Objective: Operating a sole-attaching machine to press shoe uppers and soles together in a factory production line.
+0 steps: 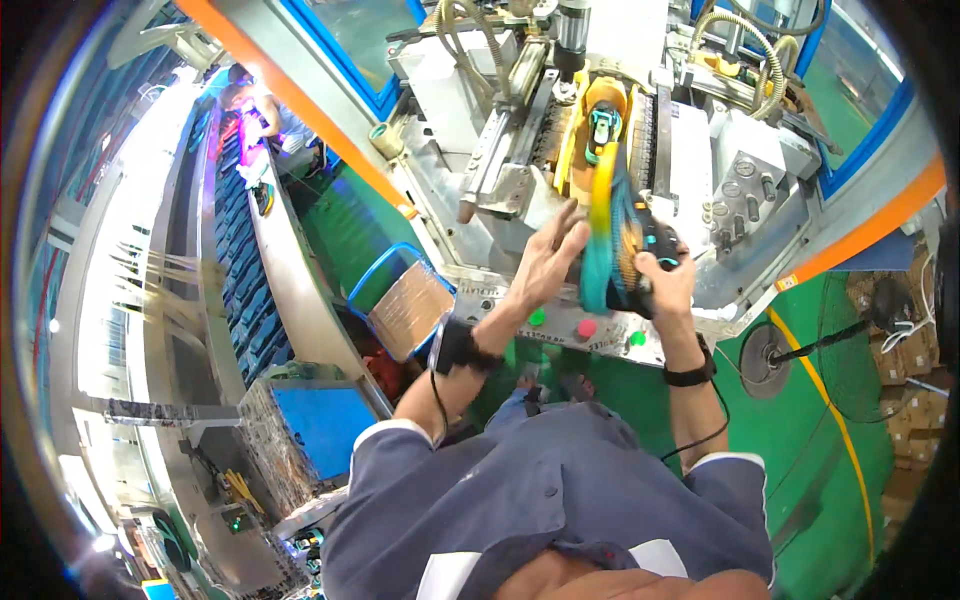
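1. the right hand (672,283) is closed around the dark side of a shoe (598,245), its thumb and fingers bent against the black part; this hand clearly has a grip.
2. the left hand (543,265) is mostly open, with its fingers stretched out toward the shoe's sole side; whether the fingertips press on it or stop just beside it, i cannot tell.
3. the shoe is between the two hands, on edge, its long side running away from the person; the sole runs from teal at the near end to yellow farther up, and the edges are somewhat blurred.
4. it is in front of a machine (440,232), above the front panel, where two green buttons (538,317) and a red button (587,328) sit in a row.
5. just beyond the shoe's far end is a yellow holder (567,150) with a teal-and-black piece (604,128) inside it; the shoe overlaps the holder in this view, so i cannot tell if they touch.
6. each wrist wears a black band, left (466,350) and right (690,374), with a dark cable hanging from it.
7. a blue-framed stool (408,305) stands on the green floor (335,225), left of the machine and well apart from the hands.
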Available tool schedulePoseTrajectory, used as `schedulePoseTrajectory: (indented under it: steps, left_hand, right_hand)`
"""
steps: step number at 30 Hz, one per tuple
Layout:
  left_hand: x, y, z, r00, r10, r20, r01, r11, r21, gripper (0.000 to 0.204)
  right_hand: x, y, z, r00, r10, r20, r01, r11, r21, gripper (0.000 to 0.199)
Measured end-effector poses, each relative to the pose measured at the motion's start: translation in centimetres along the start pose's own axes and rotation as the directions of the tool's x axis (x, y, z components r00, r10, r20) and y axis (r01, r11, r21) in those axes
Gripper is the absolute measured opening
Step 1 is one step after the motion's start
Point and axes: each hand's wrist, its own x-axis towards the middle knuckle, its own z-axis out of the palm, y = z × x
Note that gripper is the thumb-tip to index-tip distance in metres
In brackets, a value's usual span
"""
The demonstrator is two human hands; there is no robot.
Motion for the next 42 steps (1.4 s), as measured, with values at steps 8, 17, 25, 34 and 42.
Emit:
schedulePoseTrajectory:
  steps: [8,17,25,34,42]
  left_hand:
    - [26.2,-15.0,1.3,0.962,0.026,-0.271,0.114,0.866,0.487,0.085]
    - [32.8,-20.5,0.3,0.921,-0.014,-0.389,0.204,0.869,0.451,0.057]
    - [12.1,-6.3,-7.7,0.895,-0.440,0.078,0.404,0.721,-0.563,0.037]
    - [-8.8,-0.4,-16.3,0.779,-0.441,-0.445,0.137,0.813,-0.566,0.052]
    - [-19.8,-3.6,-11.4,0.389,-0.513,-0.765,-0.209,0.760,-0.615,0.031]
  right_hand:
    - [3.1,-2.5,-7.6,0.902,-0.274,-0.333,0.201,0.951,-0.237,0.053]
    - [11.5,-4.8,-8.0,0.814,-0.460,-0.355,0.213,0.805,-0.554,0.050]
    - [33.9,-4.1,1.1,0.997,-0.074,-0.004,0.018,0.296,-0.955,0.059]
    - [38.7,13.8,11.4,0.963,-0.270,-0.001,0.035,0.129,-0.991,0.039]
    - [21.8,9.7,14.4,0.577,-0.618,0.534,0.798,0.287,-0.530,0.042]
